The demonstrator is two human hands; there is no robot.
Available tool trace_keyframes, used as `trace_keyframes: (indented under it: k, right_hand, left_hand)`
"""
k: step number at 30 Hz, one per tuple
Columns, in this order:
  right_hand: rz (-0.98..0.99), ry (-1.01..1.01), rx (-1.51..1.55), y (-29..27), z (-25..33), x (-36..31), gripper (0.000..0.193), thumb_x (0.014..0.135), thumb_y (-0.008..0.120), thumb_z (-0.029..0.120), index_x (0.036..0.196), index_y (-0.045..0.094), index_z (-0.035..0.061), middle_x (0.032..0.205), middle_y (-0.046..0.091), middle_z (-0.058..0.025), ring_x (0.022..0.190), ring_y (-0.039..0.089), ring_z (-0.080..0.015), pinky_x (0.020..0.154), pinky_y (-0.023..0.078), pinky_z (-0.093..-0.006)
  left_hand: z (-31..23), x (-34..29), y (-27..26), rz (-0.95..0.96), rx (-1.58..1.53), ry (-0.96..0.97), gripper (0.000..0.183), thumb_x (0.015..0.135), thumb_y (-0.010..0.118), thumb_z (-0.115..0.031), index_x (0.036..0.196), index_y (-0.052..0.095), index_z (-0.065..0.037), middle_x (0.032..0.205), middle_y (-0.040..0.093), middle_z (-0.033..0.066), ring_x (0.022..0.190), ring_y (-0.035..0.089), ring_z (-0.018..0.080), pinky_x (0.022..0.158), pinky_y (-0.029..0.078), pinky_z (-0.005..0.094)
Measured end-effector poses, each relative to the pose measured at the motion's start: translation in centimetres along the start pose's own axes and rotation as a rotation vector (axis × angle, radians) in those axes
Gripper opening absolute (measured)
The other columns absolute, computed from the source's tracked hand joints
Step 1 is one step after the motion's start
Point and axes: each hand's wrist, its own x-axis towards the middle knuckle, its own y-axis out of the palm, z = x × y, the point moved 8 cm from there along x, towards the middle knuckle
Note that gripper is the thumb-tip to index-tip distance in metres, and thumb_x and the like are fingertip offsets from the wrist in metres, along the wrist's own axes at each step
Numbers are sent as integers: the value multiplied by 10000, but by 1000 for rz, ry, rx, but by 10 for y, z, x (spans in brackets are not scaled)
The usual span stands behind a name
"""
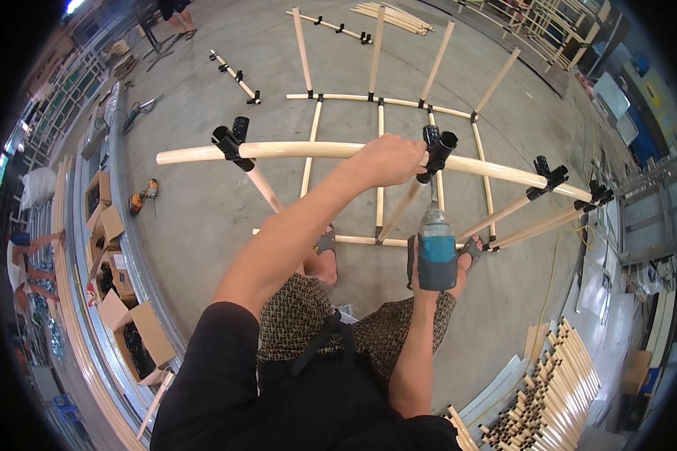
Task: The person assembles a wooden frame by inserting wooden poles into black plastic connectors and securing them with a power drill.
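Observation:
A long cream pipe (308,150) runs across in front of me at the top of a frame of cream pipes, with black pipe joints along it. My left hand (390,160) is closed round this pipe, its fingers against the black joint (438,152) right of the middle. My right hand (425,292), mostly hidden behind the tool, grips a teal and grey cordless driver (437,255). The driver's nose points up toward that joint; whether its bit touches is unclear. An upright pipe (404,208) runs down from the joint. Another black joint (233,146) sits further left.
The frame's lower pipes (381,154) lie on the floor around my feet. Cut pipes (553,395) are stacked at lower right. Open cardboard boxes (139,338) line the left side, near an orange drill (143,195). A yellow cable (555,278) trails at right.

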Motion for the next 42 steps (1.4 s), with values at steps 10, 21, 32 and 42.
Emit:
trace_keyframes:
  k: [10,21,32,42]
  right_hand:
    - [-281,-32,177,-32,10,6,402,909,634,374,1084,630,12,1056,626,-177,990,598,-338,835,495,-405]
    - [-292,48,164,-49,32,2,439,933,565,423,1121,618,30,1069,596,-193,1032,575,-327,890,482,-387]
    - [-203,208,-43,-61,40,-12,361,827,699,234,1098,603,14,1169,534,-182,1035,550,-350,902,442,-411]
    - [-267,-23,-53,-8,-9,9,317,937,676,299,1041,684,-1,978,684,-83,873,614,-184,820,495,-340]
  left_hand:
    - [-2,0,-3,-35,-20,2,367,899,648,-307,1005,600,42,880,691,205,854,676,385,769,538,477]
    - [-2,0,1,-24,-46,19,329,889,642,-268,1021,584,28,879,685,193,853,670,372,757,532,451]
    - [17,-98,-53,-385,-295,182,406,913,640,-234,1276,559,-71,1326,554,141,1237,517,334,1022,440,433]
    - [224,-299,-143,-264,-21,-226,452,913,653,-279,1267,550,-19,1259,612,160,1171,580,336,992,456,430]
